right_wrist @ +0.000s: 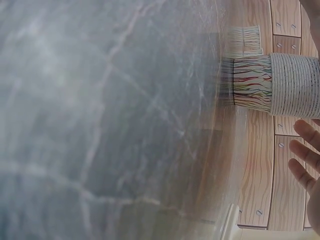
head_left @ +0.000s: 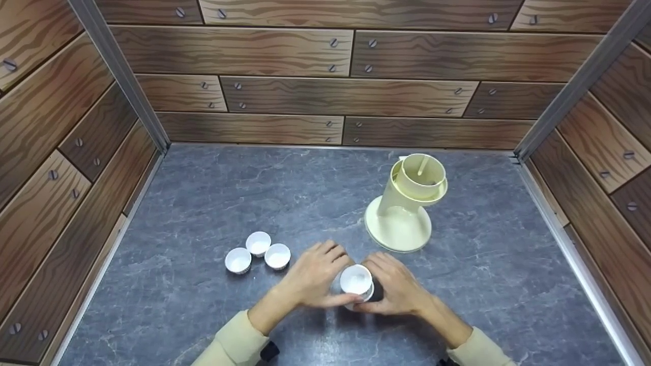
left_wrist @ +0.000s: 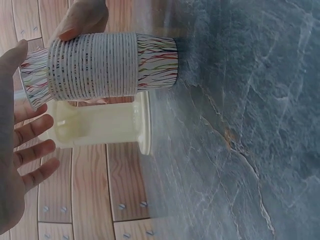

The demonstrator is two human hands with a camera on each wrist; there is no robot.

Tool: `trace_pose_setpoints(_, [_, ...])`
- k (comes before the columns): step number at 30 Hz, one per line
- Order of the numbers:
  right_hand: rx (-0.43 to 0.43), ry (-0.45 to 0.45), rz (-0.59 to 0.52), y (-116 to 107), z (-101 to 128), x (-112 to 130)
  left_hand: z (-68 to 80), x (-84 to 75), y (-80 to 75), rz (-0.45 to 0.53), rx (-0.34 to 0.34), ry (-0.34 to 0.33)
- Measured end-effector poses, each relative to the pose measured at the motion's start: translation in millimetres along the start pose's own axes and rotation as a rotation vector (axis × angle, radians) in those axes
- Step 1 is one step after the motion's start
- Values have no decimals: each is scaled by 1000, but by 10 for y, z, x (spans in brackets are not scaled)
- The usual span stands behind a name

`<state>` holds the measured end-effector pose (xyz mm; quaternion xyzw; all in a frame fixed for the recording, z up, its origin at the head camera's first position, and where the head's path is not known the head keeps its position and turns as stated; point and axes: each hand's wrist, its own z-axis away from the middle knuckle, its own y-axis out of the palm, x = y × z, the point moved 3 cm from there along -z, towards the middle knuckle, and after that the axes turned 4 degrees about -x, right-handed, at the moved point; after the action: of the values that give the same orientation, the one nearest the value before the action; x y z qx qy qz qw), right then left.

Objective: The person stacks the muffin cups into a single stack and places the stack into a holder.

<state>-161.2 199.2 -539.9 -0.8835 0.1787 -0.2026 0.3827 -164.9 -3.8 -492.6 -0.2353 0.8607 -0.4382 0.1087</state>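
A tall stack of paper cups [left_wrist: 95, 65], white with colourful wavy lines, stands upright on the table between both hands. Its top cup [head_left: 356, 279] sits raised above the tightly nested rims below. My left hand [head_left: 320, 277] holds that top cup between thumb and fingers, the thumb at its rim in the left wrist view. On the other side, my right hand [head_left: 399, 287] grips the upper part of the stack, its thumb lying against the rims. In the right wrist view the stack's lower cup [right_wrist: 252, 82] shows, while the top is cut off.
Three single paper cups stand mouth up to the left: one nearest [head_left: 238, 261], one behind [head_left: 258, 244], one at right [head_left: 277, 256]. A cream stand [head_left: 399, 226] with a round base and a tilted cylinder rises behind my right hand. Wood-patterned walls [head_left: 285, 94] enclose the table.
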Motion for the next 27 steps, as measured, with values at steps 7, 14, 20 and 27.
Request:
trace_pose_setpoints(7, [6,10,-7,-11,-6,8,0,4,44,32,21,-15])
trace_pose_setpoints(14, [-5,8,-6,-11,-7,16,7,1,87,53,35,-35])
trace_pose_setpoints(20, [1,11,-4,-2,3,1,17,8,123,62,44,-31])
trace_pose_setpoints(27, [-9,-9,-12,6,2,-17,24,1,135,67,69,-35])
